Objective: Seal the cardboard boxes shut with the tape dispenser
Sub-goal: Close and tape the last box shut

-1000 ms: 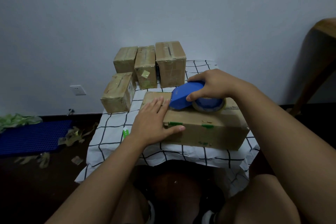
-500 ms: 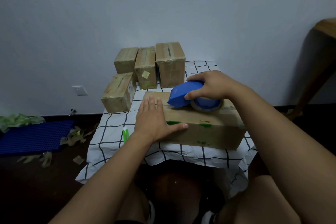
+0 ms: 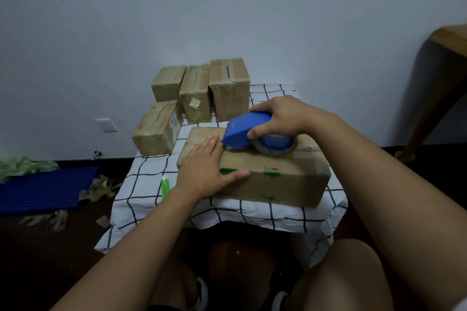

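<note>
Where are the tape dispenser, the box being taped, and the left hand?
tape dispenser (image 3: 241,132), head view, blue housing.
box being taped (image 3: 280,184), head view, front face.
left hand (image 3: 204,171), head view, back of hand.

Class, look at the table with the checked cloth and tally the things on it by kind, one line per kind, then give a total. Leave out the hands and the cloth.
Cardboard boxes: 5 (the near box under the hands, the side box, and three at the back)
Tape dispenser: 1
Green and white marker: 1
Total: 7
</note>
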Demonstrator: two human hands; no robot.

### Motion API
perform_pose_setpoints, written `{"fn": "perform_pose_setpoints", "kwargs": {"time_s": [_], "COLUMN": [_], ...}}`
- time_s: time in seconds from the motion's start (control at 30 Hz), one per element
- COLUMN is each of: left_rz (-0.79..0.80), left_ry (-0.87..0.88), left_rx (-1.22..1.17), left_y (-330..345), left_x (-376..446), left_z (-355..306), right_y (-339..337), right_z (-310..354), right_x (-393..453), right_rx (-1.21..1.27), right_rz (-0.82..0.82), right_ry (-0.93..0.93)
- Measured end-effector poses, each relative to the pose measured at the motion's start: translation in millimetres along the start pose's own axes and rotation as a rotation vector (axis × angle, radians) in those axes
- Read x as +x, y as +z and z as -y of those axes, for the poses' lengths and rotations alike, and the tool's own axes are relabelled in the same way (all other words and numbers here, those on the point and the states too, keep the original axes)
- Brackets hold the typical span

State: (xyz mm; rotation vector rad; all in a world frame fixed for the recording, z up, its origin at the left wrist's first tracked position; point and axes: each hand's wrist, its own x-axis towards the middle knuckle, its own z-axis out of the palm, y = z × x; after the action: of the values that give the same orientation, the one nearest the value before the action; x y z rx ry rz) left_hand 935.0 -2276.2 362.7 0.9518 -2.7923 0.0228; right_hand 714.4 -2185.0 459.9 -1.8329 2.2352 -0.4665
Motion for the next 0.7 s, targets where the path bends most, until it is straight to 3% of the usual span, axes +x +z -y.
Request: {"fn": "perform_pose_setpoints", "kwargs": {"time_s": [0.33, 0.7], "left_rz": [0.035, 0.035], "left_ry": [-0.053, -0.016], "left_rx": [-0.010, 0.014], "left_y": [3.5, 1.0], "left_x": [1.1, -2.1], "left_z": [2.0, -5.7], "right_y": [-25.4, -18.6], "right_z": [-30.2, -43.2], "right_x": [-19.1, -30.5], "right_rx": [-0.021, -0.014], "right_rz": [0.084, 0.020], "right_ry": [0.037, 0.064]}}
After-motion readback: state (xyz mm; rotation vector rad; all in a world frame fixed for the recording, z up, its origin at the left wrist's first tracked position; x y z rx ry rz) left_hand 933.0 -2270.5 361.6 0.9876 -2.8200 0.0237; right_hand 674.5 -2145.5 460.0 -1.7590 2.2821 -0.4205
